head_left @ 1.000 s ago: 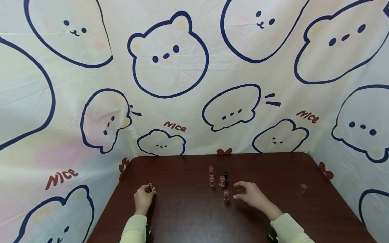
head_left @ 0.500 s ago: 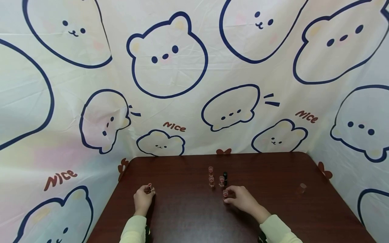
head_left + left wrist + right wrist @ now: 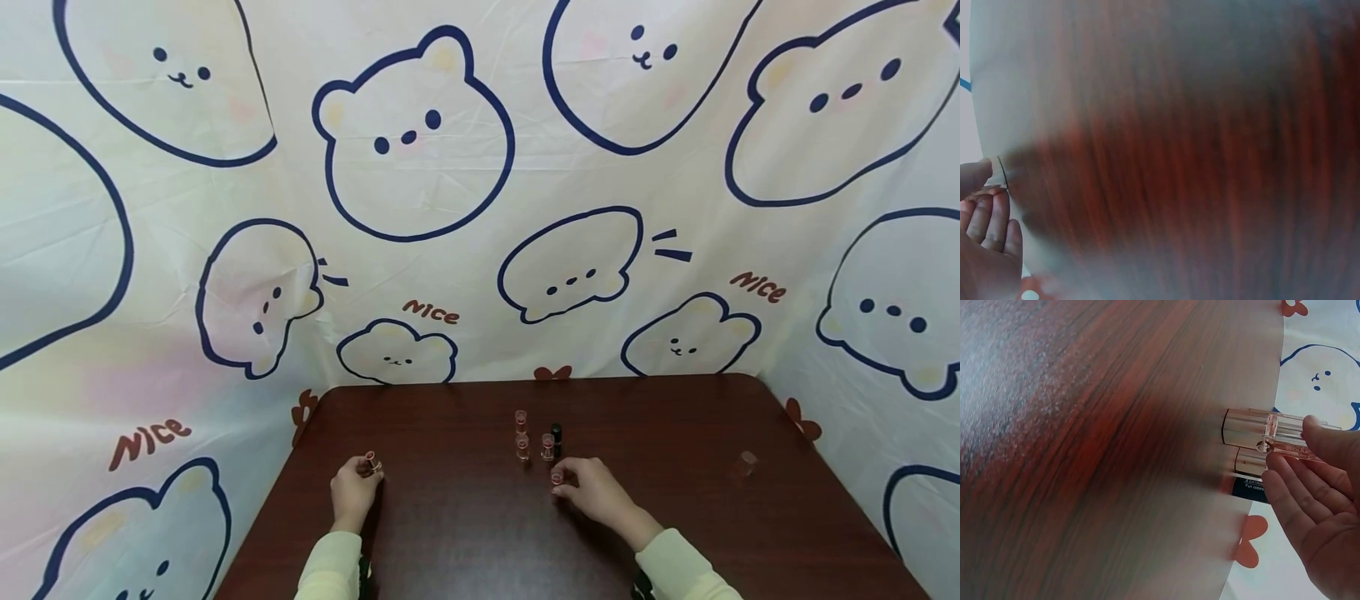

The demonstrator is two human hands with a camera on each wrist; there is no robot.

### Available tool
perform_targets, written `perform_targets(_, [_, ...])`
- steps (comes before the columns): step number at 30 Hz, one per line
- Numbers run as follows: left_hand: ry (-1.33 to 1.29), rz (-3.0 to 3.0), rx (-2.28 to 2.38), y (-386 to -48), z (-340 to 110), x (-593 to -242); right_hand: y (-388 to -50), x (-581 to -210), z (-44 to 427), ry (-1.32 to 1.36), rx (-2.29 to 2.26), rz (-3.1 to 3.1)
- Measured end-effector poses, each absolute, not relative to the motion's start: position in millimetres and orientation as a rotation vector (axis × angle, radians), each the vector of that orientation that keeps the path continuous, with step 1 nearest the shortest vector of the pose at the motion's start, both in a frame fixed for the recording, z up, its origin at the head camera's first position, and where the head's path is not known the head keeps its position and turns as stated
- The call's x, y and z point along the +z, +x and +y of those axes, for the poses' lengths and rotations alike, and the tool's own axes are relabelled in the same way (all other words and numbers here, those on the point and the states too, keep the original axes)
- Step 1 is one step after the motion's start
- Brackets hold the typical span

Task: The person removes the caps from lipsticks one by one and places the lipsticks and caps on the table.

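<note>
Bear-print cloth (image 3: pixel 420 192) hangs behind the far edge of the brown table (image 3: pixel 465 542) and along its left and right sides. Near the left edge, the left hand (image 3: pixel 352 493) pinches the left tube (image 3: pixel 371 459) between thumb and fingers. Right of centre, the right hand (image 3: pixel 600 494) has thumb and fingertips closed round the right tube (image 3: pixel 557 479), just nearer than three clear tubes (image 3: pixel 522 450) and a black tube (image 3: pixel 557 432). A wide stretch of table separates the hands; more runs rightward to a small clear piece (image 3: pixel 747 461) near the right edge.

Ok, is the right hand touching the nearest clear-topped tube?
Touching: the right wrist view shows the right hand pinching the tube, its thumb against the clear end.
</note>
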State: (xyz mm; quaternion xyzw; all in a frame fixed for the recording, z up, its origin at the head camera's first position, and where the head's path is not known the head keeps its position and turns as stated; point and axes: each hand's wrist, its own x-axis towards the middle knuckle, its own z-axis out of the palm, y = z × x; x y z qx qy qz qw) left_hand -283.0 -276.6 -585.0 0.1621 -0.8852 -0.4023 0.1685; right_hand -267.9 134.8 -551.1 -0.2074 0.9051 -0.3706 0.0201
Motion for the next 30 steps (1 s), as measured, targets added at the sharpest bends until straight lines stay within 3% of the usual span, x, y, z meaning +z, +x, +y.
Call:
perform_targets(12, [0.452,-2.546,-1.136,-284.1,-278.7,-584.4,-266.7,-546.6,134.9,-0.631,-1.166,2.798])
perform_targets(30, [0.413,-2.523,-1.208,-279.0,-281.3,-574.4,-267.0,-510.9,156.0,-0.528,-1.333,2.89])
